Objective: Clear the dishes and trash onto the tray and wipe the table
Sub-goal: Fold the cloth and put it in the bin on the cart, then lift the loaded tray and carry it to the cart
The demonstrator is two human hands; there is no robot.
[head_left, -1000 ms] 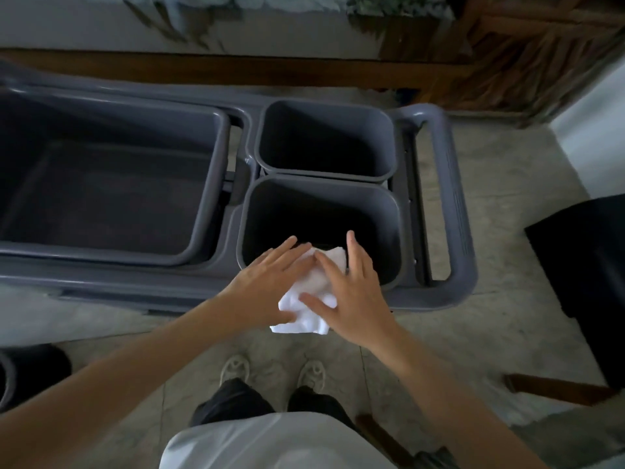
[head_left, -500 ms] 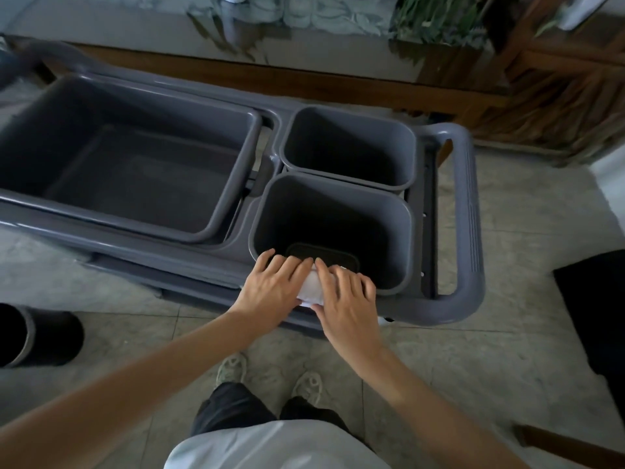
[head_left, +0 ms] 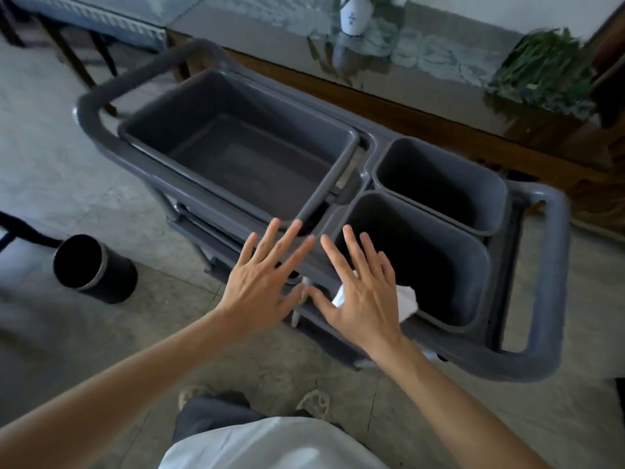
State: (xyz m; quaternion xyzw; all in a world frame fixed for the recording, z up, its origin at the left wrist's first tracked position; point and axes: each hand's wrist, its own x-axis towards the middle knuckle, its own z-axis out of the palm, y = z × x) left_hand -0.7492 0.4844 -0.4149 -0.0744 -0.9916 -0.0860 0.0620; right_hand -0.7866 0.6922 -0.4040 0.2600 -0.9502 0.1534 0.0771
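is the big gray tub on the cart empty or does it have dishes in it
Empty. The big gray tub shows only its bare floor and walls, with no dishes inside.

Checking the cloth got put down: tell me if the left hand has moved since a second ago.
Yes. The left hand has left the white cloth on the near bin's rim and now hovers open, further left along the cart.
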